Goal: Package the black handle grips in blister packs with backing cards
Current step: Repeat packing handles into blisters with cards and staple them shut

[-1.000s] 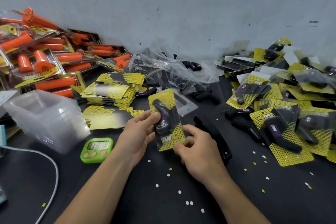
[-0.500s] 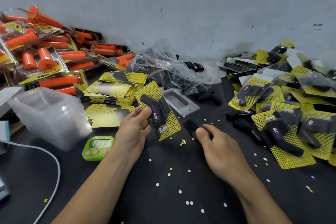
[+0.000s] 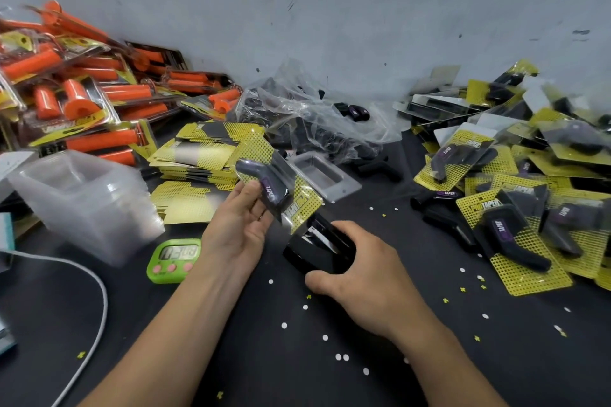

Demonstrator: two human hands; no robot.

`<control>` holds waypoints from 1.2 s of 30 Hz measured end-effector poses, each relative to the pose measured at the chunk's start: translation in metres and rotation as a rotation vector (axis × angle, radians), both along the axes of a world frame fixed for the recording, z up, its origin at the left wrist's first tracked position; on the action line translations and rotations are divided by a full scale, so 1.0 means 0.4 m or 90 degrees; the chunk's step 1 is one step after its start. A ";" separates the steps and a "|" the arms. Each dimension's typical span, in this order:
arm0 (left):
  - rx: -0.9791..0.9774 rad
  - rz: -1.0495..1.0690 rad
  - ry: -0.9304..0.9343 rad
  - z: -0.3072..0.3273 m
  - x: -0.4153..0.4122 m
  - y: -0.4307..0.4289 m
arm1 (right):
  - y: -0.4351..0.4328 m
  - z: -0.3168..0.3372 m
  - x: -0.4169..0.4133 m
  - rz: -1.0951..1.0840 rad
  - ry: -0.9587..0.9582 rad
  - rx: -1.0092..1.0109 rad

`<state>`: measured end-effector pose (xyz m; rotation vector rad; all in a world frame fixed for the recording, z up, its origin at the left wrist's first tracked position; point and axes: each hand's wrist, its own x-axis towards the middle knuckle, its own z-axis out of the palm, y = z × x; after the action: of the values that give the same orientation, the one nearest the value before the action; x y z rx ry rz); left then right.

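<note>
Yellow card and clear plastic make the blister pack (image 3: 304, 201), with a black handle grip (image 3: 264, 185) inside. The left hand (image 3: 238, 231) holds it tilted by one edge, above the black table (image 3: 264, 357). The right hand (image 3: 360, 277) is wrapped around a black stapler (image 3: 320, 248), and the pack's low corner sits right at the stapler's front end. More filled packs (image 3: 515, 228) lie in a heap on the right, and a green timer (image 3: 174, 259) sits near the left wrist.
</note>
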<state>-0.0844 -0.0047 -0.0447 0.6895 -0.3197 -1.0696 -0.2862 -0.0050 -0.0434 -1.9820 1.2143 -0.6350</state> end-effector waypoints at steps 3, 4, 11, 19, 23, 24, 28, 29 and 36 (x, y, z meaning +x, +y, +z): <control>-0.019 -0.026 -0.008 0.005 -0.007 0.008 | 0.005 0.003 0.006 0.038 -0.096 0.047; -0.028 -0.044 -0.019 0.007 -0.010 0.009 | 0.003 0.004 0.008 0.043 -0.126 0.060; -0.048 -0.092 -0.082 0.003 -0.025 0.012 | -0.005 0.002 0.004 0.041 -0.218 0.088; -0.032 -0.111 -0.095 -0.004 -0.022 0.010 | -0.007 -0.001 0.008 0.001 -0.242 0.095; -0.035 -0.081 -0.087 -0.004 -0.023 0.009 | -0.008 0.003 0.008 0.001 -0.231 0.100; -0.037 -0.073 -0.081 -0.003 -0.023 0.009 | -0.008 0.004 0.007 -0.003 -0.231 0.103; -0.053 -0.080 -0.098 -0.001 -0.022 0.009 | -0.011 0.004 0.005 -0.012 -0.227 0.107; -0.053 -0.083 -0.105 -0.003 -0.023 0.011 | -0.010 0.004 0.006 -0.012 -0.224 0.107; -0.038 -0.072 -0.087 -0.007 -0.024 0.010 | -0.011 0.002 0.012 -0.023 -0.218 0.115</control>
<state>-0.0941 -0.0005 -0.0473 0.6991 -0.5113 -1.1185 -0.2815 -0.0092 -0.0428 -1.6263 1.0587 -0.8153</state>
